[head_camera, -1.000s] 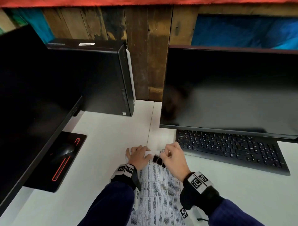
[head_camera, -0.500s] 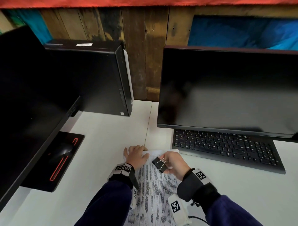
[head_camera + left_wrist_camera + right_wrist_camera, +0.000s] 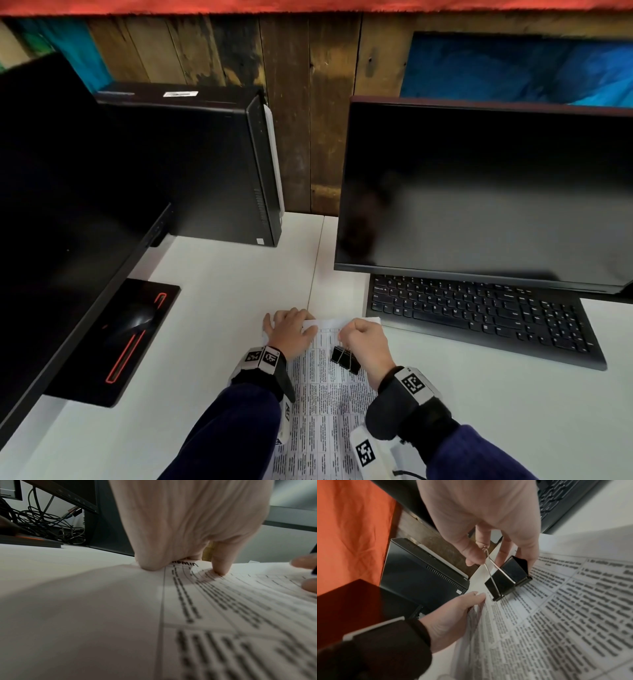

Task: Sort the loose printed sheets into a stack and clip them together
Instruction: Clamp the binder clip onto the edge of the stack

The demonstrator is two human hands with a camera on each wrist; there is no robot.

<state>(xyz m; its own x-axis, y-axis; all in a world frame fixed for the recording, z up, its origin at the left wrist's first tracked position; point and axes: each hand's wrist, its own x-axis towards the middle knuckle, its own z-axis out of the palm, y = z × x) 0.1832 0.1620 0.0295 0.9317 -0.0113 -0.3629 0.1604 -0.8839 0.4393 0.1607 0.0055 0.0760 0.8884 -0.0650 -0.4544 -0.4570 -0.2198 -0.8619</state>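
Binder clip (image 3: 508, 578) now lower over printed sheets (image 3: 322, 404); right hand (image 3: 368, 344) pinches its wire handles, plain only at right wrist. Left hand (image 3: 291, 330) grips sheets' top corner.

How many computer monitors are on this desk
2. One monitor stands at the right behind the keyboard; the other monitor is at the left edge, only partly in frame. Others outside the view cannot be ruled out.

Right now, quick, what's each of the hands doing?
Left hand: grips the far left corner of the printed sheets.
Right hand: pinches the wire handles of a black binder clip.
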